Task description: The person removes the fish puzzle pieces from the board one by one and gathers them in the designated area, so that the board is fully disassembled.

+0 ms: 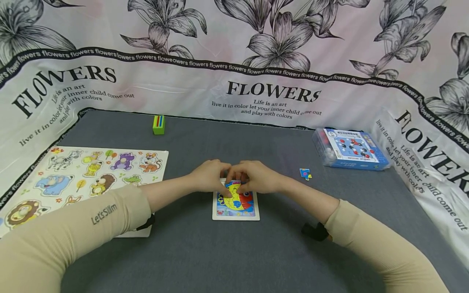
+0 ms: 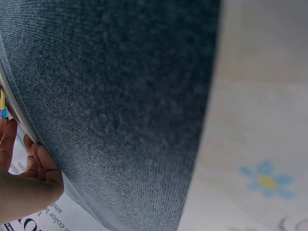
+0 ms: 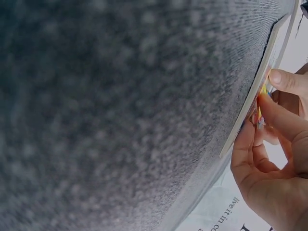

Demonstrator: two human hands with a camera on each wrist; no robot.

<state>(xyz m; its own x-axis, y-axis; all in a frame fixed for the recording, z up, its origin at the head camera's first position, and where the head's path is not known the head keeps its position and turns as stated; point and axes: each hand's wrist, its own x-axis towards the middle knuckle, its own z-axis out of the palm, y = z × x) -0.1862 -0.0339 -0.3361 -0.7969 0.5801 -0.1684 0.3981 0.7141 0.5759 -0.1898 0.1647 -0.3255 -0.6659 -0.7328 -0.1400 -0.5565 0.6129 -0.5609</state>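
A small jigsaw puzzle (image 1: 236, 218) with a yellow and red fish picture lies flat in a white frame, in the middle of the grey tabletop. My left hand (image 1: 210, 177) grips its far left part, thumb on the picture and fingers curled at the far edge. My right hand (image 1: 260, 178) bends over the far right part. In the right wrist view, its thumb and forefinger pinch a small colourful puzzle piece (image 3: 260, 117) close above the board. The hands cover the top of the picture. A loose blue puzzle piece (image 1: 305, 174) lies to the right.
At the left lies a large white animal board (image 1: 159, 162), partly under the left forearm. A green block with coloured stripes (image 1: 158, 125) stands at the back. A clear and blue boxed set (image 1: 351, 149) sits back right. A flower-printed cloth (image 1: 176, 87) hangs behind.
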